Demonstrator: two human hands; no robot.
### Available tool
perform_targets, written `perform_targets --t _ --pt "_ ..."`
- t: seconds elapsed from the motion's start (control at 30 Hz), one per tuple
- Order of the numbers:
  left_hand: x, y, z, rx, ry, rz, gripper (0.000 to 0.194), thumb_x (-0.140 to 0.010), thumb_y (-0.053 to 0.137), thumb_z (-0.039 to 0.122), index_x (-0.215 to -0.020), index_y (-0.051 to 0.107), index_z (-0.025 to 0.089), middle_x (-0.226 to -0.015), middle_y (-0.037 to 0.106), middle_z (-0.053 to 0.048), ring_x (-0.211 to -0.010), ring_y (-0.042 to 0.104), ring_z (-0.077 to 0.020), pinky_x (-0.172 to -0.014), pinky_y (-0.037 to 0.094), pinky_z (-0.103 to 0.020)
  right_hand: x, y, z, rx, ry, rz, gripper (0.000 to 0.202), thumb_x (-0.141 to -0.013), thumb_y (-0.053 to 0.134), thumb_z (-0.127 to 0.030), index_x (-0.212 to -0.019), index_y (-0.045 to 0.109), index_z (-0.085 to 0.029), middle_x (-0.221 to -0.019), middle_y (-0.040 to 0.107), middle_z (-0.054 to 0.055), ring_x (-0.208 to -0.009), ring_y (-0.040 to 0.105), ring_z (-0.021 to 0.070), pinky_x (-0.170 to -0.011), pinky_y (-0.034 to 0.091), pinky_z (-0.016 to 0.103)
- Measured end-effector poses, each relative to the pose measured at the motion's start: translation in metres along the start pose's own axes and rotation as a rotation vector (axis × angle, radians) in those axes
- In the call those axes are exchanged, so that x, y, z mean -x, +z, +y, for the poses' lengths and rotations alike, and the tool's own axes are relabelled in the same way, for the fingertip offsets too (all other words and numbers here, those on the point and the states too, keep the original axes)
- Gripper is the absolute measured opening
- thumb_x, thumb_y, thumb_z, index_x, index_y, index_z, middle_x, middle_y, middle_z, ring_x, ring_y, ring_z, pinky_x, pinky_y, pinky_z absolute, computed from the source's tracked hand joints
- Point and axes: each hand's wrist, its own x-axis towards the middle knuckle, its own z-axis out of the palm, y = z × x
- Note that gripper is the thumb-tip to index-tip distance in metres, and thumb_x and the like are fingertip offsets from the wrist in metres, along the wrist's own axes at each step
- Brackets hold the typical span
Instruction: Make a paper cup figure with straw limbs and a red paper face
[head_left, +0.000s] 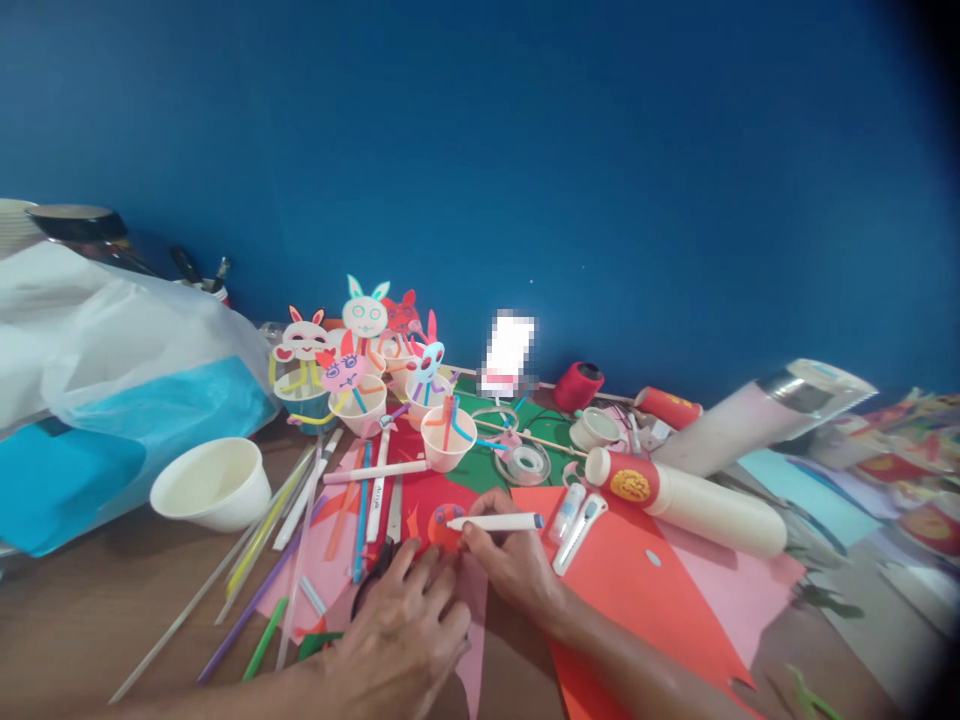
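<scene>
**Marker (499, 522) in my right hand (517, 565), tip at the small paper face (448, 516)**

I judge this to be the drawing step: the small orange paper face lies between my hands on the bench (169, 600), with dark and purplish marks on it. My right grip is clamped on the marker, which lies nearly level, tip pointing left. Whether the tip touches the paper is too blurred to say for sure. My left hand (409, 615) rests palm down just nearer me, beside the scissors (367, 590); its underside is hidden, so I cannot tell whether that grip pinches anything. As I judge it, any next stroke calls for light pressure and a firmly held edge, since so small a piece could slide or smear. Decorated paper cups (448, 452) stand beyond.
</scene>
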Motion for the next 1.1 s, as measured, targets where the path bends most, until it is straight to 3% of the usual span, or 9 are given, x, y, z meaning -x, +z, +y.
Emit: perform_targets --t 0.47,1.1 --pt "0.0017 0.0024 0.0002 0.023 -0.022 0.022 0.017 -0.082 0.058 0.034 -0.084 0.061 0.018 -0.106 0.066 -0.011 -0.1 0.056 -0.0298 -0.095 0.019 -0.048 -0.0002 -0.0012 -0.004 -0.02 0.026 -0.02 0.008 -0.083 0.049 -0.024 -0.076 0.048 -0.021 -0.065 0.054 -0.002 -0.06 0.052 0.0137 -0.056 0.041 0.024" --pt "0.0003 0.0007 0.0017 0.029 -0.038 -0.006 0.019 -0.086 0.052 0.034 -0.084 0.061 0.018 -0.108 0.064 -0.012 -0.103 0.056 -0.0292 -0.097 0.019 -0.05 -0.0005 0.0007 -0.0043 -0.014 0.034 0.011 0.008 -0.08 0.051 -0.02 -0.073 0.048 -0.021 -0.061 0.054 -0.004 -0.058 0.052 0.013 -0.054 0.042 0.023"
